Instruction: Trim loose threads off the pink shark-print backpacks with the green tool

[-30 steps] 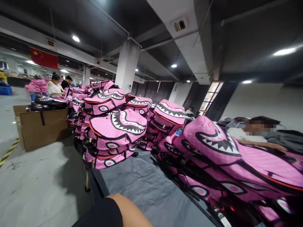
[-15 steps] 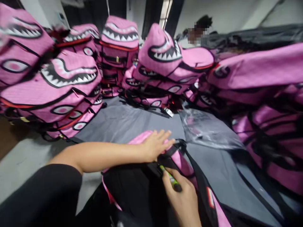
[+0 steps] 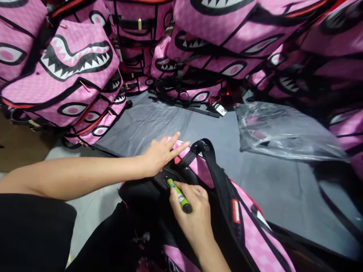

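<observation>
- Lime-green marker-like tool (image 3: 180,197) is held in the right hand (image 3: 197,211), the fingers closed around its barrel; it serves as the clock's centre below.
- Its narrow end points towards eleven o'clock and its dark rounded end towards five; whether the narrow end touches the cloth, I cannot tell.
- Just past that narrow end, at eleven o'clock, the left hand (image 3: 159,156) lies palm down over the top edge of the backpack, bare and with fingers spread wide.
- Beneath both hands is the backpack (image 3: 150,200), lying with its black side up, pink panels showing along its edge from one o'clock round to four.
- At one o'clock a black carry loop (image 3: 208,147) stands up from the pack's top, just beside the left fingertips.
- Near three o'clock a small red label (image 3: 236,210) sits on a black strap.
- Grey covering spreads over the table (image 3: 215,126), and at two o'clock a clear plastic bag (image 3: 286,130) lies crumpled on it.
- Well apart, between ten and eleven o'clock, is a left stack of pink packs (image 3: 70,90) with toothed mouths and eyes.
- Around one o'clock rises another stack (image 3: 232,68), with a white tag (image 3: 220,109) at its foot.
- Between nine and ten, brown cardboard (image 3: 22,147) shows at the picture's edge.
</observation>
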A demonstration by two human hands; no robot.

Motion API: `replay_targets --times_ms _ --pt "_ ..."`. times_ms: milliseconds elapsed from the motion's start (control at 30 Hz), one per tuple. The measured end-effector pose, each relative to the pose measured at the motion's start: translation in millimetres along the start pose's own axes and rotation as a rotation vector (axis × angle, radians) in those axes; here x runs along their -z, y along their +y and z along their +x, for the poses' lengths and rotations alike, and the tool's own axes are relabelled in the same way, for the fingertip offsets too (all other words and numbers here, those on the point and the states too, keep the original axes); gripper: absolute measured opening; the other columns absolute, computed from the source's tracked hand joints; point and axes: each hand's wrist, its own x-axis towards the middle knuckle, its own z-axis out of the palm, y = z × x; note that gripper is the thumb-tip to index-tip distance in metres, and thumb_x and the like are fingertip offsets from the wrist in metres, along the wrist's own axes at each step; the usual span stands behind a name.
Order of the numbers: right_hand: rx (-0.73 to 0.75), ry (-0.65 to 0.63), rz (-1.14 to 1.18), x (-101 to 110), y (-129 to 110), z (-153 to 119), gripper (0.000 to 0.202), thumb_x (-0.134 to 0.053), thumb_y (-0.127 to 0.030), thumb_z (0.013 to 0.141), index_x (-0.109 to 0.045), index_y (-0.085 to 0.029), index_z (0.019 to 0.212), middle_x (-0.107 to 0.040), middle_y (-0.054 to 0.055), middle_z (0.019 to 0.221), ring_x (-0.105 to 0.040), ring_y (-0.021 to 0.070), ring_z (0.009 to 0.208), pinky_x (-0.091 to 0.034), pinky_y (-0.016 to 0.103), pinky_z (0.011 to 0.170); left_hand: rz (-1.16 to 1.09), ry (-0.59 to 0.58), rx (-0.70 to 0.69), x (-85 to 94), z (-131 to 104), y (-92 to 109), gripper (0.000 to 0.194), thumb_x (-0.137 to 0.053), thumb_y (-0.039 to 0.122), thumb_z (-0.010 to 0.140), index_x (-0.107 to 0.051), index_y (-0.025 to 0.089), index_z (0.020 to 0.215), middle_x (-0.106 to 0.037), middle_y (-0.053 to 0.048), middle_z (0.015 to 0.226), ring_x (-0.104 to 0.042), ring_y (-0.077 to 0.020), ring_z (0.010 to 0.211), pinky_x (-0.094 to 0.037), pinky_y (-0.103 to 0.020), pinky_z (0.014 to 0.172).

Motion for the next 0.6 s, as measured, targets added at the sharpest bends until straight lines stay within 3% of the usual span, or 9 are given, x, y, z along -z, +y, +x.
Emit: replay_targets --times_ms 100,167,300,367,600 --pt "0.005 0.044 -0.003 1.6 5.2 3.3 0.010 -0.062 -0.027 0.087 -0.068 -0.020 0.090 -0.075 0.000 0.083 -0.067 0.0153 0.073 -0.042 0.037 0.081 -0.020 0.021 -0.083 -1.5 2.3 -7.0 0.106 -0.070 0.016 0.076 0.000 0.023 0.155 -0.006 -0.022 0.162 -0.040 -0.0361 0.128 -0.053 -0.047 0.084" --pt "0.015 0.059 -0.014 4.1 9.3 3.7 0.011 -0.062 -0.027 0.087 -0.069 -0.019 0.092 -0.075 0.001 0.085 -0.068 0.0161 0.075 -0.043 0.037 0.082 -0.052 0.024 -0.123 -0.2 0.8 -11.6 0.104 -0.067 0.012 0.076 0.000 0.025 0.155 -0.006 -0.020 0.163 -0.039 -0.0355 0.129 -0.053 -0.046 0.086" --pt "0.009 0.050 -0.038 6.2 13.2 3.2 0.015 -0.063 -0.027 0.087 -0.070 -0.018 0.097 -0.076 0.004 0.089 -0.069 0.0176 0.080 -0.048 0.034 0.079 -0.164 -0.013 0.071 3.6 -9.6 -15.6 0.115 -0.073 0.015 0.074 0.008 0.032 0.153 0.008 -0.020 0.163 -0.043 -0.0350 0.128 -0.052 -0.041 0.087" --pt "0.014 0.035 -0.006 2.2 11.6 6.6 0.016 -0.064 -0.027 0.087 -0.071 -0.017 0.098 -0.076 0.004 0.089 -0.069 0.0174 0.080 -0.049 0.034 0.078 -0.202 -0.079 0.157 4.7 -12.0 -16.3 0.116 -0.070 0.013 0.074 0.013 0.033 0.152 0.005 -0.024 0.162 -0.051 -0.0342 0.122 -0.052 -0.039 0.084" --pt "-0.001 0.026 0.049 -29.8 6.5 26.4 0.019 -0.065 -0.025 0.085 -0.071 -0.017 0.101 -0.077 0.005 0.094 -0.070 0.0194 0.082 -0.048 0.038 0.079 -0.222 -0.166 0.077 4.1 2.9 -22.4 0.101 -0.057 0.007 0.080 0.009 0.029 0.154 -0.012 -0.022 0.160 -0.058 -0.0317 0.113 -0.052 -0.036 0.081"
